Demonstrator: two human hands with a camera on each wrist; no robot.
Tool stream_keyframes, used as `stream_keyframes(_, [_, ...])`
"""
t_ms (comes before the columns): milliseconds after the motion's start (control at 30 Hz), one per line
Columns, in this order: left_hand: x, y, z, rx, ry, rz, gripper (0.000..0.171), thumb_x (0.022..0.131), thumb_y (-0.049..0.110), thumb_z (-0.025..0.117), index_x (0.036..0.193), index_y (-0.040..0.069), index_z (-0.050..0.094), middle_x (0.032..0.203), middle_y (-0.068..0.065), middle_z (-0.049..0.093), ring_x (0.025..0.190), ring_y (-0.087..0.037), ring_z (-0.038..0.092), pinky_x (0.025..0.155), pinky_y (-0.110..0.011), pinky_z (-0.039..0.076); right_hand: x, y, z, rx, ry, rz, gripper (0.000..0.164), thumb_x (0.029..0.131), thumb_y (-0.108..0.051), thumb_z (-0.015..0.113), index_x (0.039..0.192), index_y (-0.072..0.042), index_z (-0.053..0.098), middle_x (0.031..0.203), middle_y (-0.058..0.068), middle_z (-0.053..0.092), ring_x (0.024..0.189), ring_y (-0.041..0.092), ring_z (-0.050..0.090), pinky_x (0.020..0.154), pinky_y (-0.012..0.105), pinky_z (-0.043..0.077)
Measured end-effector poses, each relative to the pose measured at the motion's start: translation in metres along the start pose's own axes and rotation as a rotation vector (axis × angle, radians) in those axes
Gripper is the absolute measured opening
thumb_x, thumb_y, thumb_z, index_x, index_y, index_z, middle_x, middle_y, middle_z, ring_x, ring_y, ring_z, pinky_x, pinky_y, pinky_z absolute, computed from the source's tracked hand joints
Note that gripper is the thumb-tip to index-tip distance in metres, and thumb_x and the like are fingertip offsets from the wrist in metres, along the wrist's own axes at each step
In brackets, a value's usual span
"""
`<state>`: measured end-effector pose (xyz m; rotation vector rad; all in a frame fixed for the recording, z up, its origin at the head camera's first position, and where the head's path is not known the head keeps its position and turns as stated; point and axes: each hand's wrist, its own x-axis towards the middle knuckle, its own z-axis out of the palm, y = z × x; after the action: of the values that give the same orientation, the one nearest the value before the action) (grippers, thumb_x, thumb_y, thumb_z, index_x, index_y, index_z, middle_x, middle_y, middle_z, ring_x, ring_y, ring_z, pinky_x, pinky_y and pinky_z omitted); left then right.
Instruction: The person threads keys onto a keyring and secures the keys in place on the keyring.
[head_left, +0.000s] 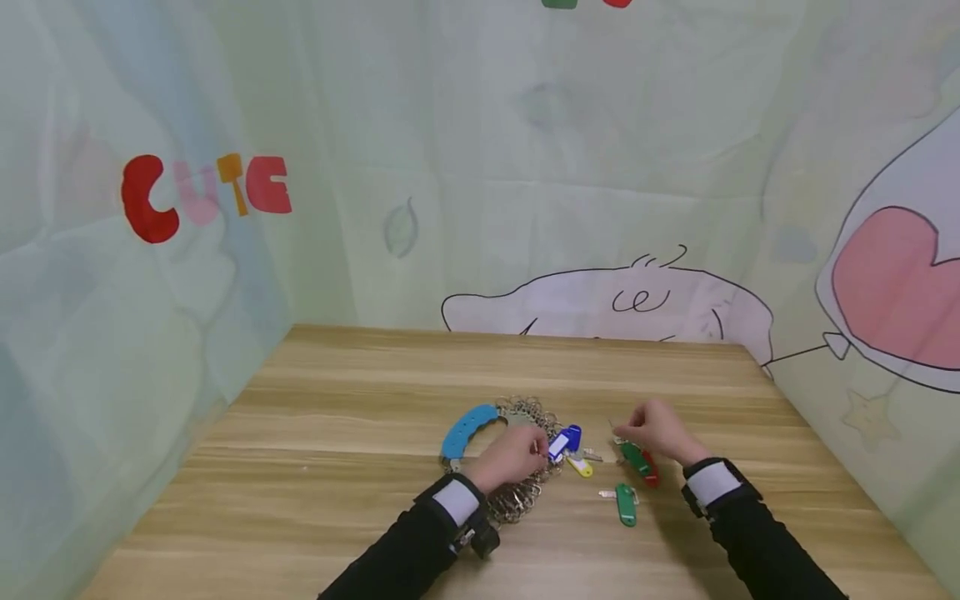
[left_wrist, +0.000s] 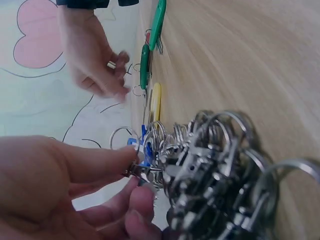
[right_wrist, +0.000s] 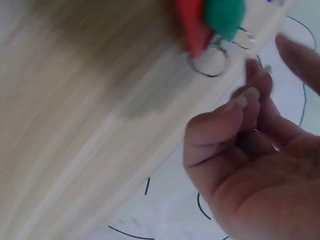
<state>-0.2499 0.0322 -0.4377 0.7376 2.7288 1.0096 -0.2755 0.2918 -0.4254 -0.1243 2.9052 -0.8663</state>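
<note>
A large key ring with a blue grip (head_left: pixel 468 430) lies on the table, its loop crowded with metal clips and small rings (left_wrist: pixel 210 180). My left hand (head_left: pixel 513 457) is over its right side, thumb and fingers pinching a metal clip (left_wrist: pixel 137 170) with a split ring (left_wrist: pixel 119 131) close by. My right hand (head_left: pixel 660 429) hovers above a green key tag (head_left: pixel 634 457) and a red key tag (head_left: pixel 652 477). Its fingers are loosely curled around nothing visible, and the thumb (right_wrist: pixel 300 62) stands apart from them. A ring (right_wrist: pixel 210 75) hangs by the tags below the fingers.
Beside the key ring are a blue key tag (head_left: pixel 564 442), a yellow key tag (head_left: pixel 581 467) and a key (head_left: pixel 591 456). Nearer me, another green key tag (head_left: pixel 626 505) lies with its key (head_left: pixel 607 494). Printed cloth (head_left: pixel 600 167) bounds the wooden table (head_left: pixel 337 517).
</note>
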Motion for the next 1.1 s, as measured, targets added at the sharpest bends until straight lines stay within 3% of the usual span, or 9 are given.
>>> stream_keyframes(167, [0.001, -0.002, -0.001, -0.024, 0.046, 0.009, 0.004, 0.082, 0.005, 0.067, 0.08, 0.008, 0.065, 0.078, -0.001, 0.061, 0.068, -0.008, 0.05, 0.06, -0.021, 0.042, -0.006, -0.001, 0.004, -0.018, -0.026, -0.023, 0.015, 0.087, -0.014, 0.067, 0.078, -0.003, 0.065, 0.071, 0.003, 0.059, 0.061, 0.013, 0.051, 0.053, 0.025, 0.041])
stream_keyframes(333, [0.0, -0.003, -0.005, -0.068, 0.103, 0.049, 0.006, 0.079, 0.002, 0.065, 0.08, 0.007, 0.066, 0.079, -0.003, 0.064, 0.069, -0.008, 0.052, 0.062, -0.021, 0.044, -0.007, -0.008, 0.0, 0.113, 0.077, -0.112, 0.014, 0.089, -0.016, 0.065, 0.085, -0.003, 0.064, 0.075, 0.004, 0.055, 0.067, 0.015, 0.047, 0.054, 0.025, 0.038])
stream_keyframes(467, [-0.001, -0.005, -0.009, -0.109, 0.131, 0.046, 0.005, 0.081, 0.001, 0.065, 0.081, 0.006, 0.067, 0.077, -0.003, 0.064, 0.067, -0.008, 0.052, 0.06, -0.021, 0.043, -0.012, -0.018, -0.005, 0.365, 0.07, -0.163, 0.022, 0.095, -0.022, 0.059, 0.093, 0.0, 0.063, 0.099, 0.009, 0.067, 0.09, 0.014, 0.059, 0.075, 0.024, 0.046])
stream_keyframes(567, [-0.002, -0.006, -0.009, -0.131, 0.133, 0.041, 0.005, 0.082, 0.001, 0.065, 0.082, 0.005, 0.067, 0.075, -0.003, 0.063, 0.066, -0.008, 0.051, 0.059, -0.021, 0.043, -0.015, -0.024, -0.005, 0.652, -0.032, -0.215, 0.026, 0.1, -0.023, 0.049, 0.093, -0.001, 0.062, 0.108, 0.006, 0.069, 0.102, 0.012, 0.063, 0.092, 0.027, 0.047])
stream_keyframes(667, [-0.003, -0.007, -0.009, -0.147, 0.137, 0.035, 0.007, 0.082, 0.0, 0.067, 0.081, 0.007, 0.065, 0.074, -0.001, 0.062, 0.065, -0.007, 0.051, 0.059, -0.02, 0.043, -0.017, -0.032, -0.001, 0.904, -0.18, -0.226, 0.025, 0.102, -0.022, 0.044, 0.093, -0.006, 0.06, 0.094, 0.0, 0.067, 0.091, 0.011, 0.064, 0.088, 0.025, 0.05])
stream_keyframes(733, [-0.004, -0.007, -0.009, -0.155, 0.146, 0.039, 0.008, 0.082, 0.0, 0.067, 0.08, 0.007, 0.065, 0.073, 0.0, 0.062, 0.065, -0.007, 0.051, 0.06, -0.019, 0.043, -0.016, -0.038, 0.006, 0.972, -0.258, -0.2, 0.021, 0.102, -0.021, 0.044, 0.096, -0.006, 0.059, 0.088, -0.001, 0.063, 0.081, 0.011, 0.063, 0.081, 0.026, 0.051])
stream_keyframes(800, [-0.004, -0.007, -0.008, -0.159, 0.161, 0.053, 0.008, 0.082, -0.001, 0.067, 0.08, 0.006, 0.064, 0.072, -0.001, 0.061, 0.065, -0.006, 0.05, 0.06, -0.019, 0.044, -0.015, -0.044, 0.016, 0.912, -0.307, -0.192, 0.022, 0.102, -0.02, 0.046, 0.1, -0.002, 0.058, 0.087, 0.0, 0.061, 0.075, 0.01, 0.059, 0.073, 0.025, 0.051])
stream_keyframes(967, [-0.005, -0.006, -0.007, -0.158, 0.191, 0.093, 0.01, 0.082, -0.004, 0.067, 0.08, 0.005, 0.065, 0.073, -0.002, 0.064, 0.065, -0.004, 0.051, 0.061, -0.018, 0.044, -0.013, -0.058, 0.041, 0.588, -0.34, -0.254, 0.032, 0.098, -0.02, 0.053, 0.105, 0.01, 0.059, 0.085, 0.011, 0.064, 0.066, 0.013, 0.058, 0.06, 0.024, 0.048])
stream_keyframes(1100, [-0.006, -0.004, -0.007, -0.159, 0.207, 0.082, 0.01, 0.082, -0.003, 0.068, 0.081, 0.007, 0.064, 0.073, 0.0, 0.065, 0.065, -0.004, 0.051, 0.06, -0.017, 0.044, -0.013, -0.065, 0.051, 0.467, -0.323, -0.31, 0.024, 0.095, -0.016, 0.059, 0.1, 0.006, 0.065, 0.085, 0.016, 0.066, 0.065, 0.019, 0.06, 0.056, 0.022, 0.047])
